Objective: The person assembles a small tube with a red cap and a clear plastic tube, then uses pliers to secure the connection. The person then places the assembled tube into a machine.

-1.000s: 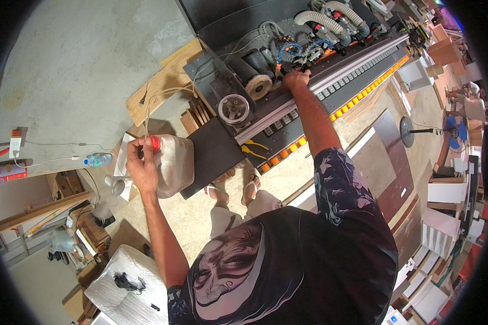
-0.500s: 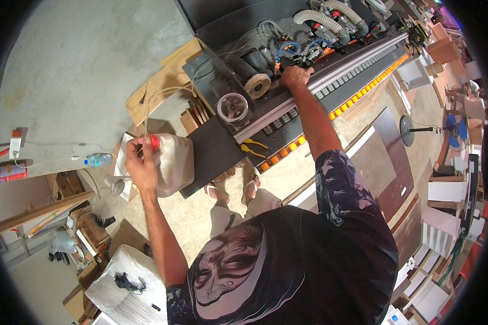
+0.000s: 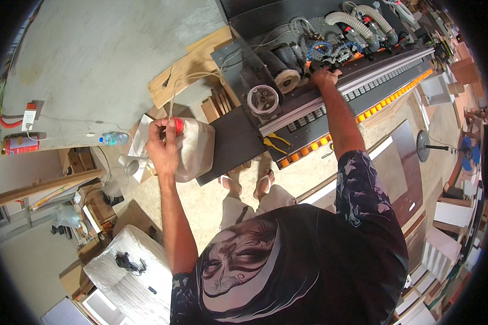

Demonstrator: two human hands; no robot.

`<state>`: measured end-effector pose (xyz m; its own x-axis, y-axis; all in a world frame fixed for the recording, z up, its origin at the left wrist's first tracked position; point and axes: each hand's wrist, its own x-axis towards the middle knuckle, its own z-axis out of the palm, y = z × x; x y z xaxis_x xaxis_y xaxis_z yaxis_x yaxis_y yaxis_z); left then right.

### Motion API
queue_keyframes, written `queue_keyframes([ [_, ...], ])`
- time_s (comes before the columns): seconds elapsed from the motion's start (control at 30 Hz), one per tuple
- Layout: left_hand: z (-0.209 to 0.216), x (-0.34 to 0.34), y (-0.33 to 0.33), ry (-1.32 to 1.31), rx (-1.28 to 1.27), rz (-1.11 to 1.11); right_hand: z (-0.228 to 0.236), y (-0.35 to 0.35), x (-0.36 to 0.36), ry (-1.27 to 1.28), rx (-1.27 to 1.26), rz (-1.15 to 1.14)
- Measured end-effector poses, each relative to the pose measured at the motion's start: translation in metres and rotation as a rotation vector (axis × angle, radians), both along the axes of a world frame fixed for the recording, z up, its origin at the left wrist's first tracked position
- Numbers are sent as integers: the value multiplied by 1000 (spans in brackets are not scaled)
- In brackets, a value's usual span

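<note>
At the left, my left hand (image 3: 162,145) pinches a thin pale tube (image 3: 171,108) just beside the red cap (image 3: 178,127) of a translucent plastic jug (image 3: 196,154). The jug stands at the end of a dark flat panel (image 3: 225,142). My right hand (image 3: 324,79) reaches over the rail of a long machine (image 3: 331,105), its fingers curled down among the fittings. What they grip there is hidden. Left of that hand sit a large pale roll (image 3: 286,80) and a round clear-topped cup (image 3: 263,100).
Yellow-handled pliers (image 3: 276,144) lie on the machine's edge, above a row of orange rollers (image 3: 314,146). Ribbed hoses (image 3: 355,24) rise at the back. A water bottle (image 3: 114,138) and a wrapped white bundle (image 3: 127,271) are at the left; a fan (image 3: 463,151) stands far right.
The whole view has shifted, so the scene sits further right. Both hands keep their places, the left at the jug's cap and the right on the machine.
</note>
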<state>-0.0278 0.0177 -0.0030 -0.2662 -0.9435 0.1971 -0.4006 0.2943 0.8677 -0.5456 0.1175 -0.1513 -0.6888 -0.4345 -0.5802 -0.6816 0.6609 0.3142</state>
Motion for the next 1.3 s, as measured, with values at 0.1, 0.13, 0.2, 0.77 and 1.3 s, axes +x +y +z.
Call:
queue_keyframes([
  [0.1, 2, 4, 1, 4, 4, 9, 22, -2, 18, -30, -8, 25],
  [0.13, 3, 1, 2, 9, 9, 3, 32, 1, 22, -46, -12, 23],
  [0.2, 5, -3, 4, 12, 7, 5, 22, 1, 13, -41, -6, 5],
  [0.77, -2, 5, -2, 188, 84, 0, 27, -1, 23, -3, 11, 3],
  [1.3, 0, 4, 3, 198, 71, 24, 7, 1, 6, 5, -65, -6],
])
